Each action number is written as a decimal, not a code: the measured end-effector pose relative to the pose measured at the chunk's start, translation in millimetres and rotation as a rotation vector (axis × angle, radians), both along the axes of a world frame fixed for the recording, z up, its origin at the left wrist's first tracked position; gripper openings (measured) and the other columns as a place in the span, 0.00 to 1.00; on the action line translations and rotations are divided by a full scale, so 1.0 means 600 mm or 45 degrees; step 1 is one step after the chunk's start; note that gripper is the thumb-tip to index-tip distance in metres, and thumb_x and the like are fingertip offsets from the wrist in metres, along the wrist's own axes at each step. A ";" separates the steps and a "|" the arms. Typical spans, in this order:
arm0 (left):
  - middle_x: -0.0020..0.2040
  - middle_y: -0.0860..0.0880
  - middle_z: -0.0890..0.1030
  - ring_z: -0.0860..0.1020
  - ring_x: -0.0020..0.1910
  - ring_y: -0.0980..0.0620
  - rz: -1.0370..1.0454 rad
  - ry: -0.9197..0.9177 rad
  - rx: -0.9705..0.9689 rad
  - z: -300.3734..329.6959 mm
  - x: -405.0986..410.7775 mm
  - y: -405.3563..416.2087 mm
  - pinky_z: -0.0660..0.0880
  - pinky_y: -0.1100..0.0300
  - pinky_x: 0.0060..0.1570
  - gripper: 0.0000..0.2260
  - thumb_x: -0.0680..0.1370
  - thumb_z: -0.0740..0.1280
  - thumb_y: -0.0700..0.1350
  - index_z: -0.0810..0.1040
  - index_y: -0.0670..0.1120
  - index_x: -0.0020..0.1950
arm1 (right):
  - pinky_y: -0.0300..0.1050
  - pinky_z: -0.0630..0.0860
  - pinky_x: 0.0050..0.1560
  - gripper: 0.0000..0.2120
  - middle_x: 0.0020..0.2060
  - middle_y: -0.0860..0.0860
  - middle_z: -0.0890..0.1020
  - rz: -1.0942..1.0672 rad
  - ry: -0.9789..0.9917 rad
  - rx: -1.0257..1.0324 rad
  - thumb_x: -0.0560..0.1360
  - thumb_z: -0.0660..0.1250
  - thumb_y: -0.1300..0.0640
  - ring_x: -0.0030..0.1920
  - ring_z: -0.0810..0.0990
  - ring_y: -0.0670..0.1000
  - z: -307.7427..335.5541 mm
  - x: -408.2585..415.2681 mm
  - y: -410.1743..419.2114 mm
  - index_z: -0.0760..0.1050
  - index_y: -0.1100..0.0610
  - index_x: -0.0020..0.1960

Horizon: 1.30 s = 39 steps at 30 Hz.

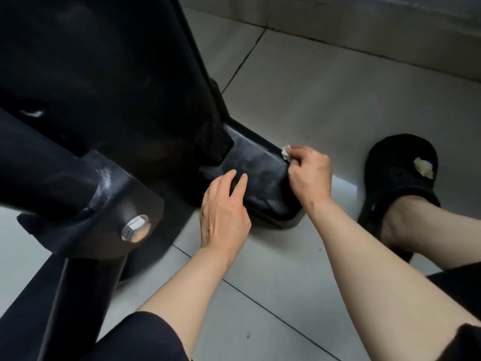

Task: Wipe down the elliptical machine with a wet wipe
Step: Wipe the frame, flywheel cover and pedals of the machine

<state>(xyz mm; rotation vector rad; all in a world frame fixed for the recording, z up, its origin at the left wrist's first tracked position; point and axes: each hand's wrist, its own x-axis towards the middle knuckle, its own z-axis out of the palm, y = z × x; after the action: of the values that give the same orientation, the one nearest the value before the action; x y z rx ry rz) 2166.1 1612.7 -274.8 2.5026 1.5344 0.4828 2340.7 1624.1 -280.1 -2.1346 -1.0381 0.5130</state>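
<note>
Right hand (308, 175) curled, pinching one small crumpled wet wipe (286, 152) against the far edge of the black base foot (260, 175) of the elliptical machine (104, 87). Left hand (225, 212) spread, fingers straight, resting on the near side of that same foot, holding nothing. Foot between both hands, long axis running from the upright column out toward the right hand and past it; right hand nearer the unwiped outer end, judging by position. Beyond the right hand, one black clog (400, 178) on the tiled floor (325, 87). Left of the left hand, one silver bolt (135, 227). Two hands, one wipe.
</note>
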 end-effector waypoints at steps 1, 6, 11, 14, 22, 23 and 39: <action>0.64 0.41 0.77 0.76 0.61 0.42 -0.026 0.002 0.002 -0.004 0.006 -0.009 0.76 0.48 0.58 0.27 0.67 0.68 0.28 0.77 0.40 0.65 | 0.42 0.71 0.61 0.15 0.58 0.52 0.83 -0.099 -0.006 0.036 0.74 0.62 0.66 0.60 0.79 0.57 -0.007 0.004 -0.028 0.84 0.58 0.54; 0.68 0.40 0.73 0.72 0.65 0.41 -0.048 -0.018 -0.038 -0.020 0.019 -0.050 0.74 0.47 0.61 0.31 0.66 0.66 0.27 0.73 0.39 0.69 | 0.36 0.67 0.49 0.12 0.45 0.58 0.83 -0.345 -0.206 0.371 0.68 0.62 0.71 0.45 0.77 0.62 -0.046 -0.028 -0.105 0.83 0.62 0.44; 0.75 0.42 0.66 0.67 0.72 0.43 0.002 -0.093 -0.141 -0.023 0.014 -0.074 0.72 0.50 0.65 0.33 0.69 0.64 0.26 0.68 0.40 0.73 | 0.39 0.67 0.46 0.11 0.43 0.59 0.77 -0.276 -0.226 0.502 0.68 0.60 0.75 0.42 0.73 0.59 -0.042 -0.110 -0.143 0.78 0.64 0.41; 0.75 0.44 0.65 0.68 0.71 0.44 0.108 -0.160 -0.166 -0.022 0.000 -0.076 0.73 0.51 0.62 0.31 0.71 0.62 0.27 0.68 0.40 0.74 | 0.38 0.67 0.45 0.12 0.42 0.58 0.79 0.170 -0.399 0.513 0.68 0.59 0.73 0.41 0.74 0.60 -0.035 -0.119 -0.126 0.79 0.63 0.40; 0.38 0.51 0.82 0.81 0.41 0.51 0.696 -0.905 -0.651 -0.001 0.000 -0.048 0.79 0.51 0.47 0.06 0.80 0.64 0.45 0.80 0.46 0.50 | 0.38 0.67 0.38 0.06 0.36 0.52 0.78 0.350 -0.199 0.439 0.71 0.66 0.61 0.37 0.75 0.53 -0.021 -0.160 -0.103 0.81 0.60 0.39; 0.38 0.49 0.82 0.81 0.41 0.51 0.744 -0.993 -0.699 0.000 0.002 -0.041 0.79 0.53 0.46 0.07 0.80 0.65 0.46 0.80 0.45 0.47 | 0.40 0.70 0.38 0.05 0.36 0.52 0.79 0.358 -0.127 0.435 0.71 0.67 0.61 0.37 0.76 0.53 -0.017 -0.164 -0.096 0.81 0.59 0.40; 0.35 0.50 0.79 0.81 0.37 0.49 1.013 -1.177 -0.488 -0.012 0.057 -0.013 0.77 0.54 0.42 0.14 0.77 0.66 0.35 0.71 0.53 0.37 | 0.40 0.68 0.43 0.06 0.39 0.57 0.78 -0.044 -0.216 0.496 0.67 0.62 0.71 0.41 0.76 0.57 -0.030 -0.087 -0.081 0.76 0.63 0.39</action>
<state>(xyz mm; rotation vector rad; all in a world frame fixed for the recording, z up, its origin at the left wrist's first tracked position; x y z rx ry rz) 2200.2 1605.1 -282.1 1.0155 1.8316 1.0999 2288.3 1575.5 -298.4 -1.8648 -1.0906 0.0997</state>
